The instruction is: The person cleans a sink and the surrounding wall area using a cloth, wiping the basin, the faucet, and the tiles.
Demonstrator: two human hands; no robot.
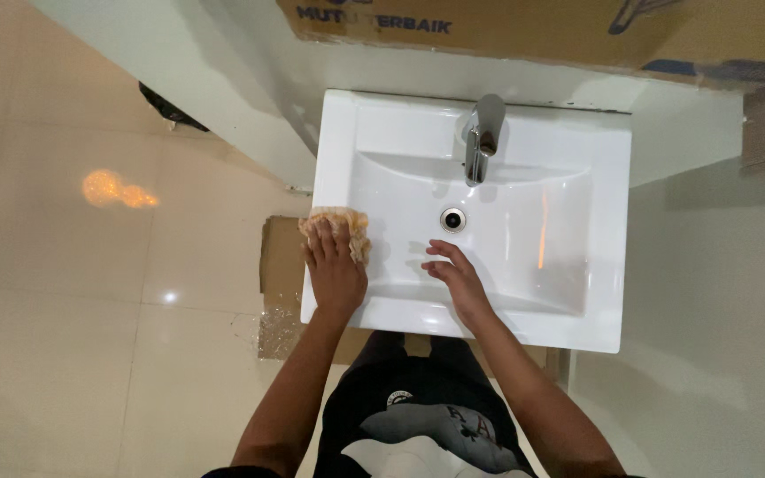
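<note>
White sink (pixel 608 221): left hand (pixel 336 270) presses an orange cloth (pixel 340 223) on its left rim, wiping; right hand (pixel 455 276) rests open inside the basin.

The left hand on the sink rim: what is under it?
Under the left hand lies a crumpled orange-tan cloth, pressed on the white sink's left rim. Only its far end shows past the fingers; the part beneath the palm is covered.

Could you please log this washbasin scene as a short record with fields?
Left hand: pressing a crumpled orange cloth on the basin's left rim
Right hand: flat inside the bowl, fingers spread, holding nothing
Basin: white rectangular ceramic washbasin
Tap: chrome single-lever faucet, no water visible
Drain: round metal drain, uncovered
Floor: glossy beige tiles
</note>
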